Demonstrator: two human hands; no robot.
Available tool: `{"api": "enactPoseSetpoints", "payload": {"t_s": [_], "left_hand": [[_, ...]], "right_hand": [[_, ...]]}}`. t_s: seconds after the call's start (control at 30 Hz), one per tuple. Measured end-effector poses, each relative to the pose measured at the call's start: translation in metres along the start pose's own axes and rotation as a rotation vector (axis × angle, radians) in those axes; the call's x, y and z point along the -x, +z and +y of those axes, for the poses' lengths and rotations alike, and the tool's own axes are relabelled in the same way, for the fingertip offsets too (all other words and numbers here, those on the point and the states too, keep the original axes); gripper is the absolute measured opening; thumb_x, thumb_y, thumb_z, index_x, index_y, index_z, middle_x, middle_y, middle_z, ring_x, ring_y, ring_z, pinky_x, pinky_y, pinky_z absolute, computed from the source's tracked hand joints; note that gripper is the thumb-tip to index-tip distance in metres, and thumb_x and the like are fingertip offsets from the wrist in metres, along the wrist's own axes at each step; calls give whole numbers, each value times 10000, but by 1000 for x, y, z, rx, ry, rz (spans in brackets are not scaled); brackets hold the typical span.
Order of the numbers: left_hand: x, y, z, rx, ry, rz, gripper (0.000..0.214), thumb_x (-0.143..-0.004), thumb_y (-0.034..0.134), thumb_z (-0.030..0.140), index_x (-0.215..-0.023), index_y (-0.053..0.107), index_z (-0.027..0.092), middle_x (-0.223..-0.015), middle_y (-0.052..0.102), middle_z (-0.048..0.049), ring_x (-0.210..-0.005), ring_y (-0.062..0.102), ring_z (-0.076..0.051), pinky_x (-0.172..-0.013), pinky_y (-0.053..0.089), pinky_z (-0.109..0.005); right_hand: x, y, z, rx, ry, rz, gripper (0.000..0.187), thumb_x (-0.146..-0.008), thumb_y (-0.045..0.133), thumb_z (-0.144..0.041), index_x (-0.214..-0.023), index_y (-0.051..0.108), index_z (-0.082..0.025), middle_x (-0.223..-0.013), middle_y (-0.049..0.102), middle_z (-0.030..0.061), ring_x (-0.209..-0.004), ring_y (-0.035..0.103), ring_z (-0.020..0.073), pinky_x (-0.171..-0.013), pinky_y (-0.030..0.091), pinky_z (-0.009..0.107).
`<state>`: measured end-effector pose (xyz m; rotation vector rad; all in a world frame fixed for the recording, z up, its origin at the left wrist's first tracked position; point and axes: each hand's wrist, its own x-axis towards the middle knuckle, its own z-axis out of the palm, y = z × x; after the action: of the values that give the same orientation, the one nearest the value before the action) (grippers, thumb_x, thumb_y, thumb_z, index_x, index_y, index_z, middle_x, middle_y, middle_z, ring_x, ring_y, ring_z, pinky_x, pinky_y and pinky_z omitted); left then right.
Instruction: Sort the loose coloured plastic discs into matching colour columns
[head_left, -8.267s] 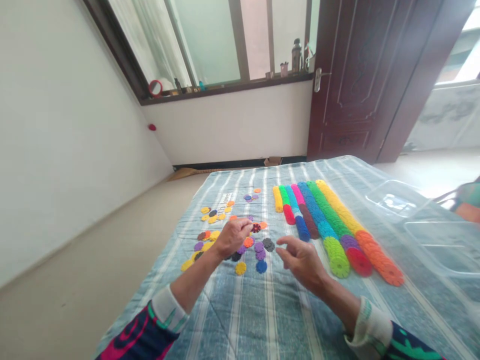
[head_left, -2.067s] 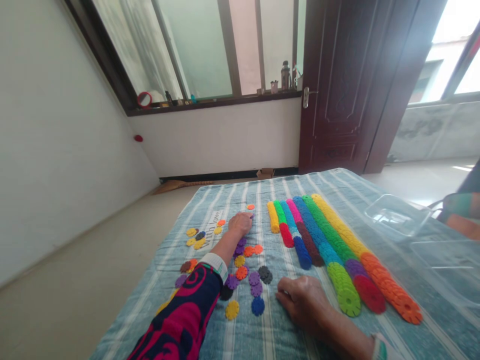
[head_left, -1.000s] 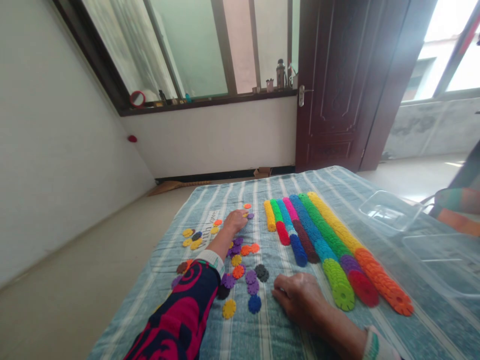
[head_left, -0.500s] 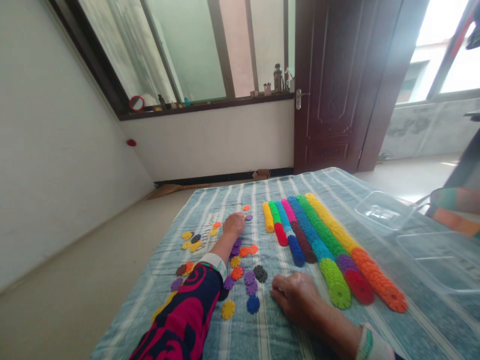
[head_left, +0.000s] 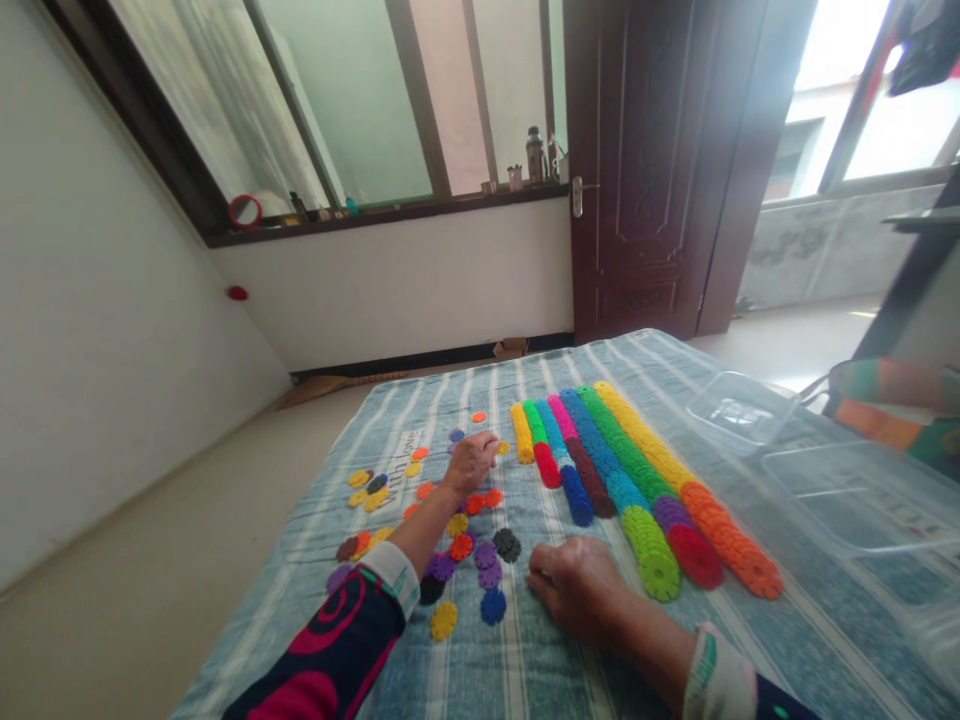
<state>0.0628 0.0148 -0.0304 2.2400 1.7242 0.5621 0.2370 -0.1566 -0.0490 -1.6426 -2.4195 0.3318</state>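
My left hand (head_left: 472,462) reaches out over the cloth with its fingers closed on a yellow notched plastic disc (head_left: 502,449), near the bottom end of the short yellow row (head_left: 523,432). Scattered around and below that arm lie loose discs, among them purple discs (head_left: 487,565), dark grey discs (head_left: 508,545), a blue disc (head_left: 493,606) and another yellow disc (head_left: 444,621). My right hand (head_left: 577,590) rests low on the cloth with curled fingers; whatever is inside them is hidden. Right of it, overlapping discs form long rows by colour, such as the green row (head_left: 622,450).
A striped blue-white cloth (head_left: 540,670) covers the bed or table. Clear plastic containers (head_left: 739,410) stand at the right, beside an orange and green bag (head_left: 885,410). A brown door (head_left: 645,160) and a window ledge with bottles are at the back.
My left hand has moved right, toward the short yellow row, carrying the yellow disc away from a purple one. My right hand stays about where it was. The view has shifted slightly.
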Motion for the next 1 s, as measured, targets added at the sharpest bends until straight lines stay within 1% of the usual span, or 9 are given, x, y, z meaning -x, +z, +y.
{"api": "enactPoseSetpoints", "payload": {"t_s": [0.07,0.1,0.2,0.3,0.47,0.57,0.67,0.83,1.0], "left_hand": [[4,8,11,200,36,-68,246,-880,415,280,-823,631,177,-601,612,18,-479,531,-109,-524,420,-221],[6,12,15,255,37,-88,234,-869,418,276,-803,621,178,-581,591,25,-450,504,-105,-496,403,-222],[7,20,23,295,56,-88,209,-851,427,251,-741,591,181,-557,565,31,-445,484,-101,-488,386,-222],[5,25,25,242,90,-41,206,-853,436,233,-723,588,182,-548,564,30,-484,501,-105,-523,390,-224],[2,31,23,142,79,21,150,-855,480,212,-802,616,177,-583,594,25,-554,548,-120,-583,401,-234],[3,31,23,82,77,27,85,-822,559,207,-868,621,170,-633,622,19,-607,580,-132,-626,411,-241],[5,31,26,9,68,32,137,-779,626,191,-913,624,165,-709,660,-2,-682,614,-148,-673,420,-248],[6,32,35,-59,17,21,168,-787,642,227,-945,625,173,-826,700,-39,-776,649,-174,-699,427,-259],[5,33,39,-94,4,20,164,-790,633,237,-947,622,190,-837,705,-37,-804,659,-187,-714,435,-271]], "right_hand": [[0,0,0,-7,-5,9,236,-929,515,-352,-920,720,-235,-856,759,71,-784,709,211,-590,331,279],[0,0,0,-9,-7,13,232,-927,517,-351,-921,719,-237,-857,759,69,-785,709,211,-592,335,278],[0,1,1,-9,-16,12,230,-926,513,-347,-927,716,-239,-861,760,70,-781,711,215,-594,346,279],[-1,2,2,-6,-20,7,232,-925,508,-345,-927,712,-237,-852,759,75,-770,710,220,-595,357,279],[-2,4,3,-14,-35,16,237,-927,507,-346,-926,709,-222,-843,758,82,-763,706,210,-604,372,267],[-2,4,4,-13,-37,19,245,-930,503,-350,-926,710,-219,-840,756,86,-765,707,211,-604,373,266],[-2,3,3,-15,-36,21,249,-933,498,-350,-926,711,-221,-844,757,83,-769,707,209,-607,374,266],[0,-1,1,-13,-27,10,248,-934,499,-347,-934,714,-223,-854,757,82,-778,707,209,-614,374,267],[0,-3,0,-5,-19,3,248,-932,500,-341,-942,719,-223,-857,757,87,-780,706,220,-600,355,274]]}}
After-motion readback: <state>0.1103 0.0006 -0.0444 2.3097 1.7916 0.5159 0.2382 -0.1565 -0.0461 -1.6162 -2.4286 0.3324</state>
